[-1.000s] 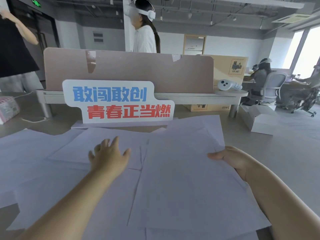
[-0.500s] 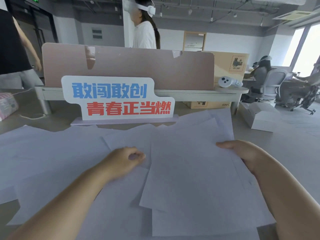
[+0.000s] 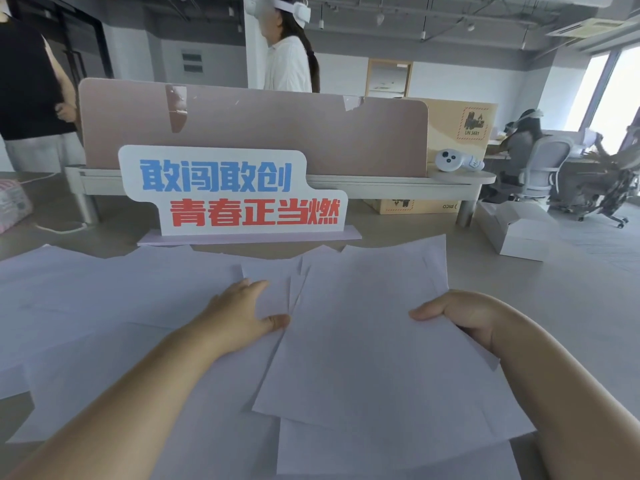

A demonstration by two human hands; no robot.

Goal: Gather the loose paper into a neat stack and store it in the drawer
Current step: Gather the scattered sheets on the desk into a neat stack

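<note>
A sheaf is pinched by the right hand; loose paper is best slid across under the flat left hand.

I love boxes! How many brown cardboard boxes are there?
2: a tall box behind the pink divider, at its right end; a low box under the desk. More may be hidden.
</note>
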